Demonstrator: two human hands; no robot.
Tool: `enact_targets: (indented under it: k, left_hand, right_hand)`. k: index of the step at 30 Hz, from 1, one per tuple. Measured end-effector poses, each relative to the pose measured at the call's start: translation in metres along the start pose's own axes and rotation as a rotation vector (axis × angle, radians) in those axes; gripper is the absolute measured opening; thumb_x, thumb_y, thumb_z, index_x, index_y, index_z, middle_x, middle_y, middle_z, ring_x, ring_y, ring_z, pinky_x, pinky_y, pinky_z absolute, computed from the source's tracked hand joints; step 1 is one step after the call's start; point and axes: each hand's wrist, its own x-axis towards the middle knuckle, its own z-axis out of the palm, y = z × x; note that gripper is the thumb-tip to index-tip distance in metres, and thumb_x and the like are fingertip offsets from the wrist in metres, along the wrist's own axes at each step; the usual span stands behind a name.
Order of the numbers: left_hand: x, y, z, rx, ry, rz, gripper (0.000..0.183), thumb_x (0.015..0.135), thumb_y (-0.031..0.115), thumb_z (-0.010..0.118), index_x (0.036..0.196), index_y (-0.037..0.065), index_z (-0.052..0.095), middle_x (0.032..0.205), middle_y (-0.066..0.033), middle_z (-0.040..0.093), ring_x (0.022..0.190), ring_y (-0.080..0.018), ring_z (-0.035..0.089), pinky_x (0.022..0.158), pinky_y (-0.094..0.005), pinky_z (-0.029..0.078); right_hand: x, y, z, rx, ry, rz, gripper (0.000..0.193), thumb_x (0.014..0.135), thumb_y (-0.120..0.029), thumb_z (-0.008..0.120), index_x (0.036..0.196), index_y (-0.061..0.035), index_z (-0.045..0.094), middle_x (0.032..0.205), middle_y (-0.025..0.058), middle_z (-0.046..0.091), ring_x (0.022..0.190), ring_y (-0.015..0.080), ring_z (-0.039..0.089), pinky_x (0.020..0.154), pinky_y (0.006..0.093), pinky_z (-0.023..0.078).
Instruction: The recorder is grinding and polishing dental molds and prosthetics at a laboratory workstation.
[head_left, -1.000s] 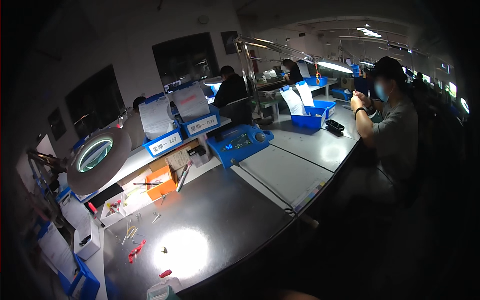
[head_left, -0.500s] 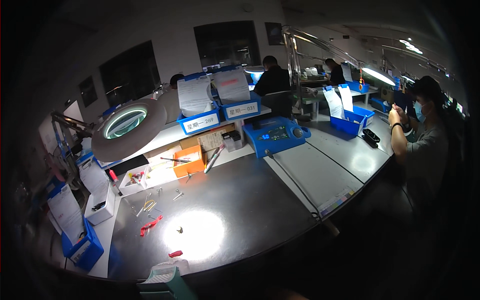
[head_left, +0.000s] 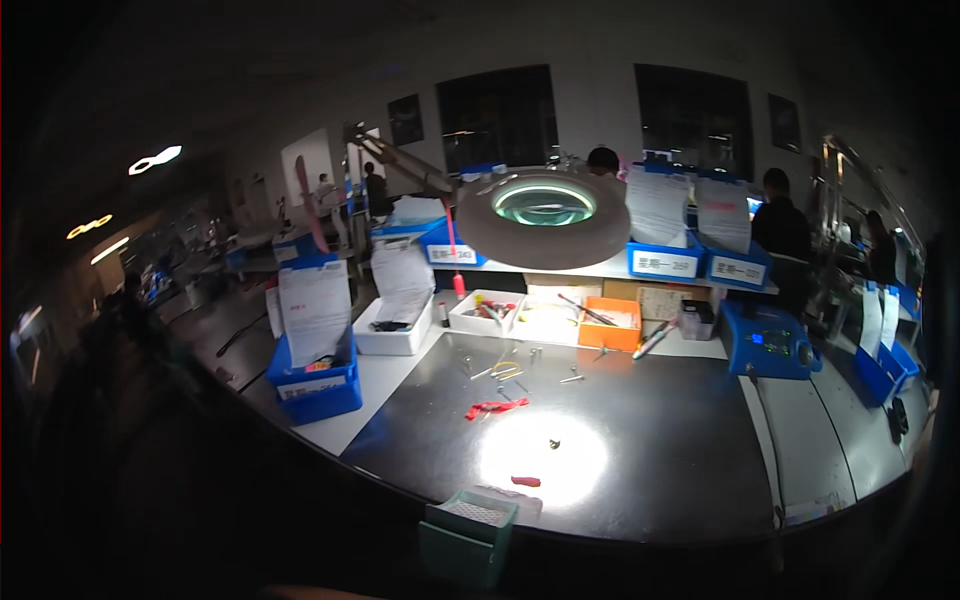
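Observation:
Neither of my hands can be made out over the bench. A thin skin-coloured sliver shows at the lower edge, too little to tell which hand or arm it is. In the bright pool of light on the dark bench top lies a tiny dark piece. Nearer the front edge is a small red piece. A crumpled red strip lies to the left, with a yellow loop and several small metal pins behind it. At the front edge sits a green holder with a pale mesh top.
A ring magnifier lamp hangs over the back. Behind the bench top stand an orange tray, white trays and a blue control box. Blue bins with papers, such as one at left, surround it. People sit beyond the shelf.
My view has swung left, so the bench and lamp appear further right. The person at the right has left the picture. The pieces on the bench show no visible movement.

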Motion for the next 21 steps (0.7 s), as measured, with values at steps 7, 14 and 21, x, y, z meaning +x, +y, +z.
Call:
enact_targets:
  k: [7, 14, 21]
  left_hand:
    - [0.005, -0.031, 0.014, -0.034, -0.207, 0.031, 0.038, 0.095, 0.027, 0.041, 0.127, 0.009, 0.047, 0.138, -0.0175, 0.037, 0.131, -0.0317, 0.031, 0.108, -0.04, 0.024]
    - [0.046, -0.114, 0.027, 0.17, -0.448, -0.1, 0.061, 0.094, 0.046, 0.035, 0.144, 0.015, 0.017, 0.146, -0.017, 0.021, 0.136, -0.0331, 0.016, 0.111, -0.0455, 0.013]
    - [0.05, -0.148, 0.074, 1.024, 0.02, 0.616, 0.058, 0.091, 0.036, 0.048, 0.14, 0.014, 0.026, 0.14, -0.0227, 0.024, 0.125, -0.0329, 0.033, 0.103, -0.0421, 0.027]
  right_hand:
    - [-0.001, 0.01, 0.014, -0.071, 0.023, 0.022, 0.043, 0.076, -0.026, 0.063, 0.114, -0.0066, 0.055, 0.104, 0.0121, 0.061, 0.072, 0.0258, 0.063, 0.057, 0.0299, 0.05]
    - [-0.032, 0.034, 0.044, -0.232, 0.1, -0.066, 0.045, 0.075, -0.026, 0.064, 0.115, -0.0066, 0.054, 0.104, 0.0117, 0.061, 0.071, 0.0255, 0.063, 0.055, 0.029, 0.05]
    - [-0.135, 0.035, -0.017, 0.279, 0.094, 0.163, 0.043, 0.075, -0.028, 0.065, 0.113, -0.0092, 0.056, 0.11, 0.0119, 0.06, 0.092, 0.0273, 0.062, 0.073, 0.0355, 0.052]
